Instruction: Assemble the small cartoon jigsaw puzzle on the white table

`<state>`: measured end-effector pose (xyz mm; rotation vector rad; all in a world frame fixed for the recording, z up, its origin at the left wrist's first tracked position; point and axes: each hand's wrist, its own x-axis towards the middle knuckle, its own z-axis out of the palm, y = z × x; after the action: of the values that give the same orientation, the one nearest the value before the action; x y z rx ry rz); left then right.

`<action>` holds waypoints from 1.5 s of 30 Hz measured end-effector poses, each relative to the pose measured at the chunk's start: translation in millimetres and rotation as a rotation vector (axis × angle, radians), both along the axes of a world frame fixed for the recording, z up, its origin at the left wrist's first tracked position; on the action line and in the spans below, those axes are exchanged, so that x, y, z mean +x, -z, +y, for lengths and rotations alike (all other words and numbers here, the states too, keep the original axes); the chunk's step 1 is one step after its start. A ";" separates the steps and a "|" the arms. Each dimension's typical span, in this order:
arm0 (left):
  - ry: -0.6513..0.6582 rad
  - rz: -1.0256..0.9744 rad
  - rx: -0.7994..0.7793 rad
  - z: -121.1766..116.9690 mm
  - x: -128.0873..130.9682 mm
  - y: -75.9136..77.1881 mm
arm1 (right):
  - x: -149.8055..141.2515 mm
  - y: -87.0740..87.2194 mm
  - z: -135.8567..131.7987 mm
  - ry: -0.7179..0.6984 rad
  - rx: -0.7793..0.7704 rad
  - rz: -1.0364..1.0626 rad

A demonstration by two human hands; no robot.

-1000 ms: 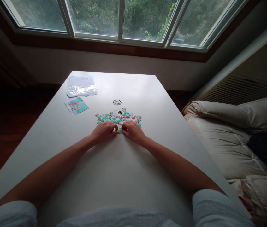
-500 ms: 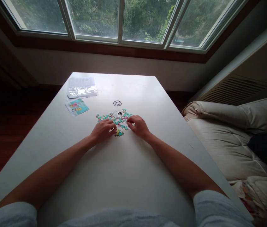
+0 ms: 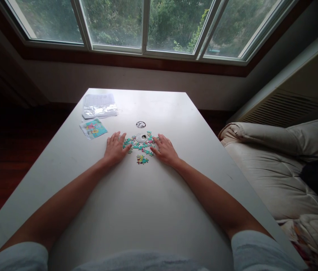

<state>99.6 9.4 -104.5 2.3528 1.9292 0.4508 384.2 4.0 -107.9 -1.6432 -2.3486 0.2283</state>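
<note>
Small jigsaw puzzle pieces (image 3: 137,144), mostly teal with some pink and yellow, lie spread in the middle of the white table. My left hand (image 3: 115,149) rests flat at their left edge, fingers apart, thumb touching pieces. On the right side my right hand (image 3: 164,149) also lies open, its fingertips at the edge of the pieces. Neither hand holds anything. Nearer to me, a small joined cluster of puzzle pieces (image 3: 142,159) sits between the hands. A round, ring-like silvery disc (image 3: 141,138) lies among the loose pieces.
A dark-rimmed round object (image 3: 140,124) lies beyond the pieces. Back left on the table (image 3: 147,210) are a clear plastic bag with papers (image 3: 99,106) and a colourful picture card (image 3: 94,128). To the right stands a cream sofa (image 3: 263,169); a window (image 3: 144,26) is ahead.
My left hand has moved left and away from the joined cluster, opening its fingers. My right hand has uncurled and spread out. The cluster is now fully visible.
</note>
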 end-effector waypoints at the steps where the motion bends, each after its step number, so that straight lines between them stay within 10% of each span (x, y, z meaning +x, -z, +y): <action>1: 0.018 0.011 -0.017 0.6 -0.1 1.7 | -0.9 -0.8 0.1 -0.014 -0.009 -0.010; 21: 0.306 0.096 -0.087 20.9 2.6 -5.4 | 2.2 -2.6 51.4 -0.186 0.031 -0.018; 35: 0.401 -0.030 0.023 25.6 -1.1 -8.9 | 9.2 -3.0 46.3 -0.184 0.164 0.434; 45: 0.468 -0.109 0.089 20.7 -8.1 -10.6 | 1.4 -11.0 30.4 -0.160 0.246 0.285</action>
<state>91.5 30.2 -93.9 2.6559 1.2749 0.6136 385.6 34.4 -96.9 -1.2245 -2.1913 0.1816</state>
